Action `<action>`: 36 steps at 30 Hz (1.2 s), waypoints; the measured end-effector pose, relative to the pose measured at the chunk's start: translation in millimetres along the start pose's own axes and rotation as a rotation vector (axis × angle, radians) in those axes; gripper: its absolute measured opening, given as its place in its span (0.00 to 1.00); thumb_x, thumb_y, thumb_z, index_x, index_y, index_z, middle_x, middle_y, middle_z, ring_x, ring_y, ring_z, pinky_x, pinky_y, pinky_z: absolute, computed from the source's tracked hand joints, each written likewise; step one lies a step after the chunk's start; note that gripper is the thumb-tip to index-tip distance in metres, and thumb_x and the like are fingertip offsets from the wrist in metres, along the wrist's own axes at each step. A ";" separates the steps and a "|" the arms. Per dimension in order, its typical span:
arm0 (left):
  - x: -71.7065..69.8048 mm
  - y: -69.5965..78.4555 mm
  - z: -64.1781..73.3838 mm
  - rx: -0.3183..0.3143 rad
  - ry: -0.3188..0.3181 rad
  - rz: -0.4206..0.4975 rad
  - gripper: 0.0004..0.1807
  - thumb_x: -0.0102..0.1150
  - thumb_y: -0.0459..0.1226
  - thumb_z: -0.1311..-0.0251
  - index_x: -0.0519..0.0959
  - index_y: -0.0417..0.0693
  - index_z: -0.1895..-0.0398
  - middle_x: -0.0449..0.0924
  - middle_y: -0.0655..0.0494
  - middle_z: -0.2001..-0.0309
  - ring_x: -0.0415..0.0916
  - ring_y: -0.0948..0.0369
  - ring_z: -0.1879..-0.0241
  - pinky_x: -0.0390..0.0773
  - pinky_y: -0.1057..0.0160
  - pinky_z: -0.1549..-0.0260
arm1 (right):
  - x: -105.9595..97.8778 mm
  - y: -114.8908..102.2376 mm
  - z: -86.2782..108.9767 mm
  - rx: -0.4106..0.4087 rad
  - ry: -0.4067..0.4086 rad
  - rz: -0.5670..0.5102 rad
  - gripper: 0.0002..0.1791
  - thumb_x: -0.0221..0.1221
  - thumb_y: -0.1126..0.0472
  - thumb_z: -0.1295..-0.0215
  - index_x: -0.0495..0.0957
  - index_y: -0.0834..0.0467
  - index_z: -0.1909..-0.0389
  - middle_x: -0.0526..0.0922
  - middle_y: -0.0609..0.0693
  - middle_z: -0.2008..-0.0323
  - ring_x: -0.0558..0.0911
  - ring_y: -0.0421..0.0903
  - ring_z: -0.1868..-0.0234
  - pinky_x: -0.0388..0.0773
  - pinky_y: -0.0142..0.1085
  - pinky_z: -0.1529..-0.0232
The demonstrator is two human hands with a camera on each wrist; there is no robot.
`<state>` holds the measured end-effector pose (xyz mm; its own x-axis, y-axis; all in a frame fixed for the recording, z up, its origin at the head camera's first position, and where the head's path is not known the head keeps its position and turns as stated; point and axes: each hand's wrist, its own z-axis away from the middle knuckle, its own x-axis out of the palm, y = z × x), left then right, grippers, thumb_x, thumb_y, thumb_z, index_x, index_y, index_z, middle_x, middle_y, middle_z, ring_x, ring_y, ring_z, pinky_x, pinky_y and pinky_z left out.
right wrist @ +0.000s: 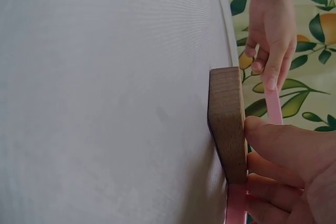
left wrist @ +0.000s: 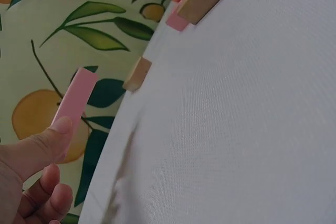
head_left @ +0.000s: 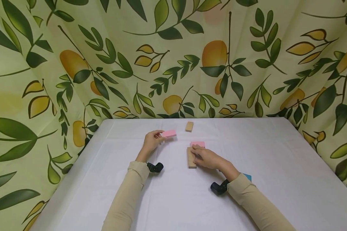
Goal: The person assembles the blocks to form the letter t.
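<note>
Pink block (head_left: 169,133) is held up off the table, left of the other blocks, pinched at one end between thumb and fingers of the left hand (head_left: 152,141); grip is closed down to block thickness, lower fingers loosely bent. Long wooden block (head_left: 191,159) is on the table to the right of it, set lengthwise away from the person. Right hand (head_left: 207,158) is laid on that block, fingers bent, thumb and fingertips in contact; whether the wood is actually pinched or only pressed can't be told. Second pink block (head_left: 197,143) is lying crosswise at the wood's far end, partly covered by right-hand fingers; the two look to meet there. Small wooden block (head_left: 189,126) is sitting farther back, near the table's far edge, touched by neither hand. Blue object (head_left: 247,176) is mostly hidden behind the right sleeve (head_left: 243,189); shape not readable. Black wrist devices (head_left: 155,167) are worn on both arms. Table (head_left: 104,179) is covered in white cloth, backed by a leaf-and-fruit print curtain (head_left: 188,83).
</note>
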<state>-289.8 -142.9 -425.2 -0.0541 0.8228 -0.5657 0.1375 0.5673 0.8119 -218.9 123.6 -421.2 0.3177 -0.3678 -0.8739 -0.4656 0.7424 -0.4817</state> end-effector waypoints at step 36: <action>37.7 12.0 19.9 0.158 -0.091 0.012 0.18 0.69 0.33 0.48 0.83 0.37 0.53 0.79 0.43 0.70 0.68 0.66 0.74 0.66 0.74 0.76 | 4.1 5.7 0.0 -0.038 0.024 -0.035 0.30 0.57 0.60 0.33 0.65 0.71 0.34 0.60 0.69 0.29 0.59 0.66 0.27 0.58 0.59 0.29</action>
<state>-270.6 -105.7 -439.7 0.0377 0.8190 -0.5726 0.2920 0.5390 0.7901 -220.2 126.4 -427.5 0.3147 -0.4073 -0.8574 -0.4855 0.7071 -0.5141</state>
